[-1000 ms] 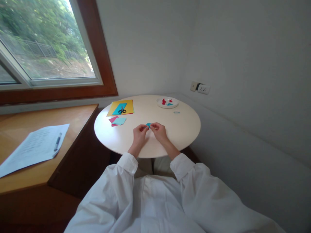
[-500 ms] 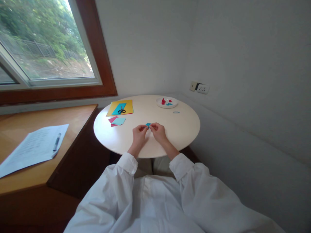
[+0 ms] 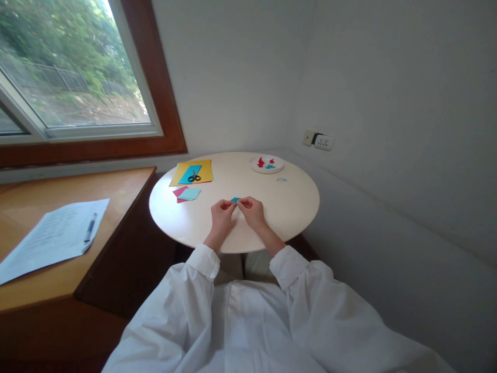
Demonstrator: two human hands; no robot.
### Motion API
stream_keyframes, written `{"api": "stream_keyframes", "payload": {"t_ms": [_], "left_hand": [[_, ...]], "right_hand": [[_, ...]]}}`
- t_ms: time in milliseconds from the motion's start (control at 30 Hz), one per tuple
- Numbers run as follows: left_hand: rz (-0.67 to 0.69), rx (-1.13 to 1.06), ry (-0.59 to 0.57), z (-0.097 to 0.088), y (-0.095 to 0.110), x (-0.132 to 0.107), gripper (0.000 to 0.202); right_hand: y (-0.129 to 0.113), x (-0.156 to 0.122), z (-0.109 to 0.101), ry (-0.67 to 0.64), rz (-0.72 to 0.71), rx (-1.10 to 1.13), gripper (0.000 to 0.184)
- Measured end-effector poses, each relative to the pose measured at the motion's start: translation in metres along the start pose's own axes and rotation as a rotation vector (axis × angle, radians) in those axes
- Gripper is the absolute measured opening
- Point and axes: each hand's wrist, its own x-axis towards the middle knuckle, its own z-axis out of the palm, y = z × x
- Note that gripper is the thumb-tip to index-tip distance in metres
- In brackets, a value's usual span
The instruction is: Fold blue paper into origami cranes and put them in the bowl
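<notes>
A small folded piece of blue paper (image 3: 235,200) is pinched between both hands above the round white table (image 3: 287,207). My left hand (image 3: 221,215) grips its left side with closed fingers. On the right side my right hand (image 3: 252,211) pinches it the same way. Both wrists come out of white sleeves at the table's near edge.
Black scissors (image 3: 194,177) lie on a blue sheet atop yellow paper (image 3: 204,171) at the back left. Pink and light blue squares (image 3: 187,194) lie nearer. A white plate (image 3: 267,165) holds small red and blue folded pieces. A wooden ledge (image 3: 116,191) on the left carries a printed sheet and pen (image 3: 90,227).
Both hands stay pinched on the blue paper and have shifted only slightly to the left. Nothing else on the table has moved.
</notes>
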Motion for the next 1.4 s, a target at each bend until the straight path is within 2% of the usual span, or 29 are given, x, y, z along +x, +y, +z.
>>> {"api": "stream_keyframes", "payload": {"t_ms": [433,633,800,1133,1400], "left_hand": [[0.009,-0.003,-0.005,-0.001,-0.003,0.002,0.019],[-0.002,-0.065,-0.021,0.0,-0.007,0.003,0.021],[-0.033,-0.145,-0.046,-0.001,-0.006,0.001,0.031],[-0.079,-0.247,-0.077,-0.002,-0.007,0.002,0.037],[-0.091,-0.293,-0.056,-0.004,-0.009,0.003,0.04]], "right_hand": [[-0.004,0.0,0.0,0.003,0.025,0.047,0.016],[-0.007,0.001,-0.002,0.015,0.023,0.075,0.027],[-0.005,0.002,-0.004,0.004,0.031,0.101,0.031],[0.004,0.003,-0.005,-0.053,0.101,0.177,0.035],[-0.003,0.002,-0.006,-0.076,0.164,0.22,0.04]]}}
